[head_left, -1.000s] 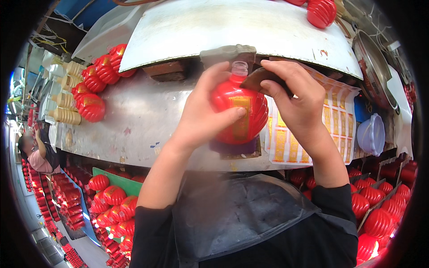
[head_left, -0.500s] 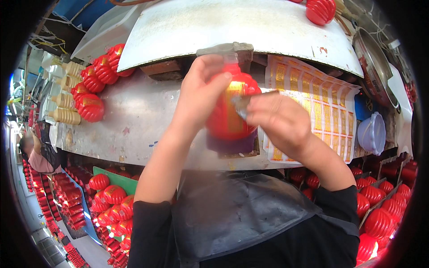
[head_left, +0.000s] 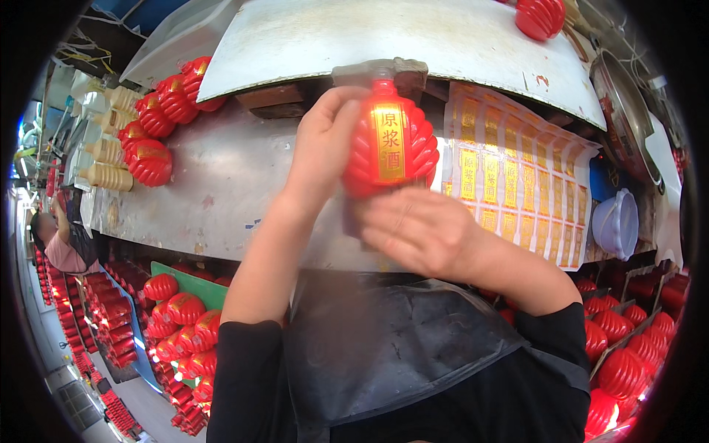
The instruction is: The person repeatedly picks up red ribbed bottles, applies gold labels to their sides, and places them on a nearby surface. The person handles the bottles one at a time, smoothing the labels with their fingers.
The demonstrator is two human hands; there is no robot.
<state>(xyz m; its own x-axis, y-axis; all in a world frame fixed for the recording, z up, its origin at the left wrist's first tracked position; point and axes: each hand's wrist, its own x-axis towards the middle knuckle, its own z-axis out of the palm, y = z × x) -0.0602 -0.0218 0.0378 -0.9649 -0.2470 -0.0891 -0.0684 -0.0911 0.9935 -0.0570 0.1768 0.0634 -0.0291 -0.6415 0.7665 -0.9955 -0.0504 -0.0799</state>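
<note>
A red ribbed bottle (head_left: 423, 144) lies in front of me with its clear-tipped neck pointing away. Down its middle runs a gold label (head_left: 390, 144) with dark characters. My left hand (head_left: 330, 144) is closed round the bottle's left side, its fingertips partly hidden. At the bottle's near end is my right hand (head_left: 425, 230), back of the hand up and fingers pointing left. Motion smears those fingers, and I cannot make out whether anything is in them. A dark purple pad beneath the bottle is mostly covered by my right hand.
A sheet of gold labels (head_left: 509, 177) lies to the right, beside a lavender bucket (head_left: 615, 224). Red bottles (head_left: 151, 161) and beige bottles (head_left: 111, 177) line the table's left end. A raised white board (head_left: 406, 37) spans the back. More red bottles (head_left: 185, 314) stand below at both sides; a person (head_left: 63, 244) is far left.
My right hand has moved down and left, from the label's front to the bottle's near end. The small silvery-brown piece it held no longer shows. The bottle has shifted slightly away.
</note>
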